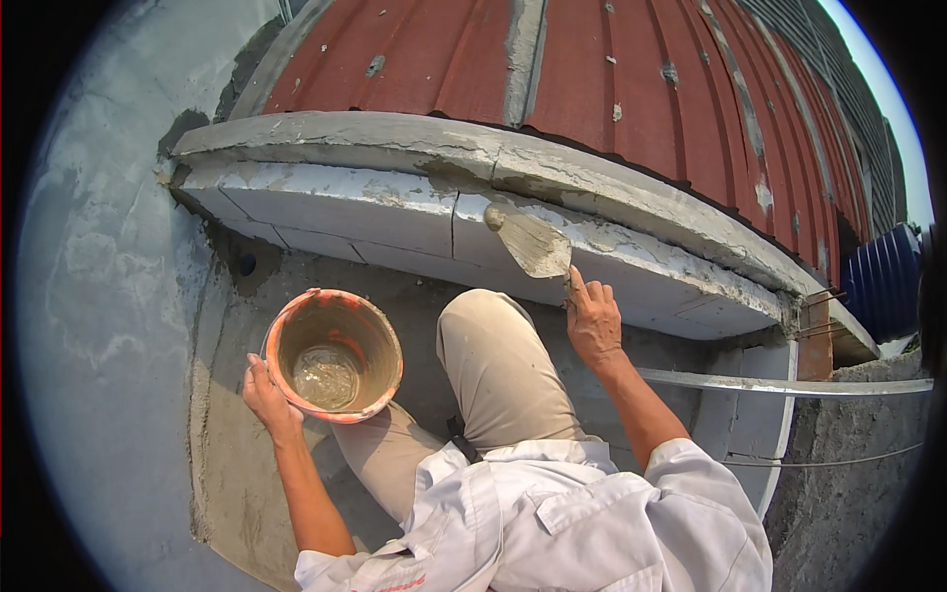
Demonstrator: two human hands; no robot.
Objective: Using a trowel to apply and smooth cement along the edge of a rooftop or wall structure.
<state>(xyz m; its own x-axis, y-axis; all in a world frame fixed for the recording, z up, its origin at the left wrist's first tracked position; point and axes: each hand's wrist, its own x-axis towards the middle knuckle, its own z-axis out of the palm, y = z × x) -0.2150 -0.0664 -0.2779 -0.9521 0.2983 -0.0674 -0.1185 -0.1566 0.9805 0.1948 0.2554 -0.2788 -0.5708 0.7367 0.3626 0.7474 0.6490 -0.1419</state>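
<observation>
My left hand (pixel 266 395) grips an orange bucket (pixel 380 345) at its left rim and wire handle; a little grey wet mortar (pixel 326 380) lies in the bottom. My right hand (pixel 594 321) is shut on the handle of a trowel (pixel 533 242). The trowel's blade carries grey mortar and is over the top edge of a white block course (pixel 375 212), below a rough grey concrete ledge (pixel 335 133).
Red corrugated roofing (pixel 641 109) rises beyond the ledge. A grey plastered wall (pixel 99 326) bounds the left. At the right are white blocks (pixel 735 424), a long light bar (pixel 838 383), rusty rods (pixel 814 331) and a dark blue barrel (pixel 878 276). My knees are bent over the concrete floor (pixel 247 493).
</observation>
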